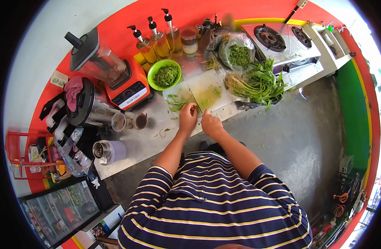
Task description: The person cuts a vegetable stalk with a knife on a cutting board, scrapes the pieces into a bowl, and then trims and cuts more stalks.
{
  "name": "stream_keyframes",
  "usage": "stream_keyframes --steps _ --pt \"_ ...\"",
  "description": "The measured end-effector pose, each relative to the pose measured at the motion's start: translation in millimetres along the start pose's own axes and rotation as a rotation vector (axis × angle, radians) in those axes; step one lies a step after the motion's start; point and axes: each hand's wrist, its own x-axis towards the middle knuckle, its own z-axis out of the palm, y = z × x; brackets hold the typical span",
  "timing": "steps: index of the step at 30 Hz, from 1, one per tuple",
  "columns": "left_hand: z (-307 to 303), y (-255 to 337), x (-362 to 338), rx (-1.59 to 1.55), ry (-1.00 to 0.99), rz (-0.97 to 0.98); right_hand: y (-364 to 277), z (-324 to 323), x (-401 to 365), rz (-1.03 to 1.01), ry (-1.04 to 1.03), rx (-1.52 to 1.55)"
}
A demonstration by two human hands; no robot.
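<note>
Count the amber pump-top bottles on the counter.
3, in a row at the red wall: blender-side bottle, middle bottle, jar-side bottle. None looks hidden.

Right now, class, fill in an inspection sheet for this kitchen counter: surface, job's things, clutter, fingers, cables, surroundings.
Surface: steel counter, a few green scraps on it.
Job's things: white cutting board with green stems; green bowl of chopped greens.
Clutter: orange blender, pump bottles, bunch of leafy greens.
Fingers: left hand pinches the stems; right hand closed beside it.
Cables: orange coils, far right.
Surroundings: gas stove behind the board.
</note>
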Motion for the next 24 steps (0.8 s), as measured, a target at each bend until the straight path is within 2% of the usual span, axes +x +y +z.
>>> stream_keyframes --steps 2,7,10,13,16,19,21,24 --pt "-2 2 0 -0.037 -0.014 -0.020 1 -2 15 -0.070 0.081 -0.073" --pt "-3 6 -1 -0.125 -0.008 -0.042 2 3 -4 -0.043 0.052 -0.063" --pt "-2 7 0 -0.073 -0.006 -0.084 -2 7 -4 -0.013 0.047 -0.043" --pt "-3 7 -3 0.057 0.025 0.005 -1 -3 10 -0.028 0.022 -0.037" --pt "-7 12 1 -0.086 -0.024 -0.090 -2 -11 13 -0.050 0.008 -0.034" --pt "-4 20 -2 -0.118 0.069 -0.102 -3 -2 -3 -0.032 0.008 -0.027" --pt "0 21 -2 0.119 0.204 0.012 -3 0 -6 -0.018 0.014 -0.010" --pt "0 14 -6 0.204 0.166 0.039 2 1 0 -0.022 0.000 0.041"
